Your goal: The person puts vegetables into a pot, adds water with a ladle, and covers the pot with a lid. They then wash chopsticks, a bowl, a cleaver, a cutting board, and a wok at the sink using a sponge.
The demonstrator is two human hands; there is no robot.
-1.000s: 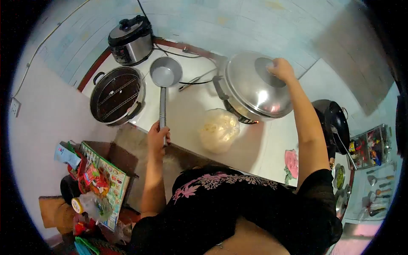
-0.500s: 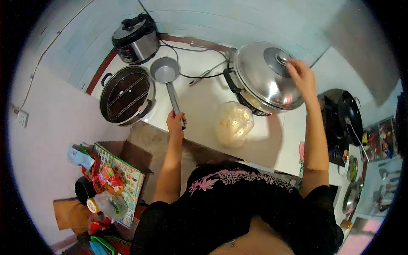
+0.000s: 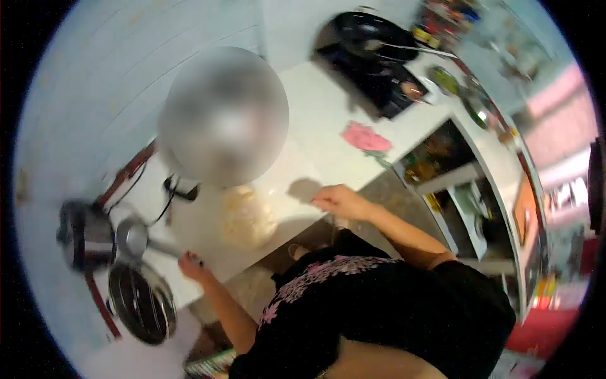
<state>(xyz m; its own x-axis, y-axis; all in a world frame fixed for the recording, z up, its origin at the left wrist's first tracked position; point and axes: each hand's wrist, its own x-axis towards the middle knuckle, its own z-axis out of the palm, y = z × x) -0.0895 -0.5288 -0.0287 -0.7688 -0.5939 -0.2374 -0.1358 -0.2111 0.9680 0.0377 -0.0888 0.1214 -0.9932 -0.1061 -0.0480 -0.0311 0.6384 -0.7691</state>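
My left hand is closed around the handle of a small grey saucepan, whose bowl lies toward the left of the counter. My right hand hovers by the counter's front edge, fingers drawn together and somewhat blurred, with nothing visible in them. Between my hands a plastic bag with pale contents sits on the white counter. Behind the bag the large lidded pot is smeared into a grey blur, so its details are hidden.
An electric pressure cooker and a round dark-bottomed pan stand at the left. At the back right a black wok sits by a stove. A pink cloth lies on the counter edge. Open shelves are below.
My right hand has left the lid knob and come down to the counter edge. My view has swung right, bringing the stove and shelves into sight. My left hand still grips the saucepan.
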